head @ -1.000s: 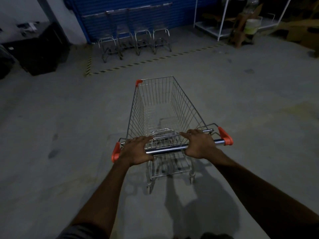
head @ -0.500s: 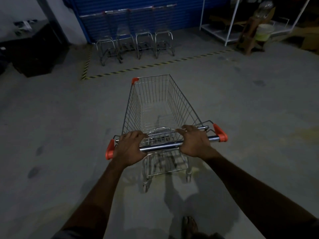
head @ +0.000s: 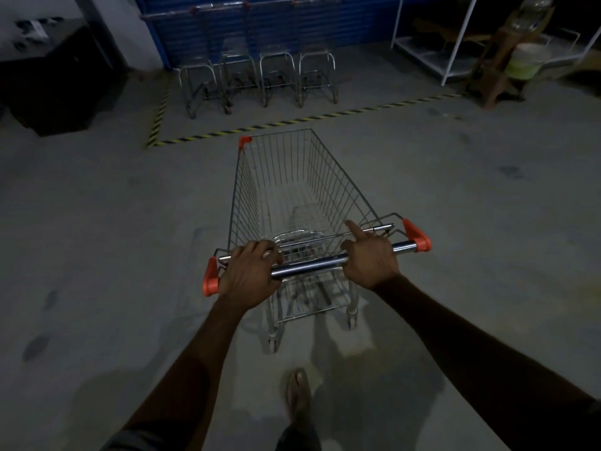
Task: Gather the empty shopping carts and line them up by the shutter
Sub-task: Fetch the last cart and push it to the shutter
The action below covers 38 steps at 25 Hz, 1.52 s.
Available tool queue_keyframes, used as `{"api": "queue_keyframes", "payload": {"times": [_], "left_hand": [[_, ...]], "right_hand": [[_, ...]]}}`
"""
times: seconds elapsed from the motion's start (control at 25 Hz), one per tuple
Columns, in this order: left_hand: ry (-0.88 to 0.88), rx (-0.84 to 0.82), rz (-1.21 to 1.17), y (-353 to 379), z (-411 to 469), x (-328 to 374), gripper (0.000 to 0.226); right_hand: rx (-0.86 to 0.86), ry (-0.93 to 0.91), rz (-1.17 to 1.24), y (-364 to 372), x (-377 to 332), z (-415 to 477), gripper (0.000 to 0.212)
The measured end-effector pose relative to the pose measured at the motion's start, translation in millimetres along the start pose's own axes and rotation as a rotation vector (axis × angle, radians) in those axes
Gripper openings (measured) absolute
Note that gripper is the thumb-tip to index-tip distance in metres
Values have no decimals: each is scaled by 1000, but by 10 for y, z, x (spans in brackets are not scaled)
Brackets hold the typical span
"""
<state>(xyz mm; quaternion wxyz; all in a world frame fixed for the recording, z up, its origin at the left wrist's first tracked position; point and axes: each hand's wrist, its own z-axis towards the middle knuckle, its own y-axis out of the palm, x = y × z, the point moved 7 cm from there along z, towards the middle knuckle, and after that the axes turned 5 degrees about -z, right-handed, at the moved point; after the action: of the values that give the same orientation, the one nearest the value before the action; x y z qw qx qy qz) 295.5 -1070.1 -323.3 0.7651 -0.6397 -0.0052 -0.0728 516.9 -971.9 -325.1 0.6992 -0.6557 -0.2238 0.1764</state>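
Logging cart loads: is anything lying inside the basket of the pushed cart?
No, the cart holds nothing; only bare wire mesh shows in its basket.

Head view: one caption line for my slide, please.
Left hand and right hand hold the handle of an empty cart, facing four carts at the blue shutter.

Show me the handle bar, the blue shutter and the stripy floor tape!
handle bar (head: 309,265): head view, middle of the bar
blue shutter (head: 357,26): head view, its ribbed face
stripy floor tape (head: 292,121): head view, the long strip
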Motion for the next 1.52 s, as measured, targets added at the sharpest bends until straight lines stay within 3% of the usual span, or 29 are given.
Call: {"api": "queue_keyframes", "payload": {"times": [0.28, 0.6, 0.72, 0.88, 1.12, 1.32, 1.52], "left_hand": [[64, -73, -9, 330, 1464, -820, 36], [-75, -210, 60, 549, 2975, -1548, 27], [-39, -209, 30, 617, 3509, -1767, 27], [-24, -231, -36, 734, 4358, -2077, 32], [-149, -367, -92, 958, 5753, -2494, 47], [-179, -418, -137, 1139, 6941, -2695, 53], [-105, -422, -154, 1290, 8081, -2983, 43]], "right_hand": [[72, -4, 31, 19, 250, 1509, 28], [252, 82, 0, 103, 522, 2993, 20], [246, 93, -2, 118, 672, 3534, 22], [191, 102, 27, 226, 968, 4326, 32], [39, 59, 91, 383, 1592, 5621, 41], [-252, 47, 71, 387, 2219, 6759, 46], [-394, 103, 119, 473, 2687, 7814, 49]]}}
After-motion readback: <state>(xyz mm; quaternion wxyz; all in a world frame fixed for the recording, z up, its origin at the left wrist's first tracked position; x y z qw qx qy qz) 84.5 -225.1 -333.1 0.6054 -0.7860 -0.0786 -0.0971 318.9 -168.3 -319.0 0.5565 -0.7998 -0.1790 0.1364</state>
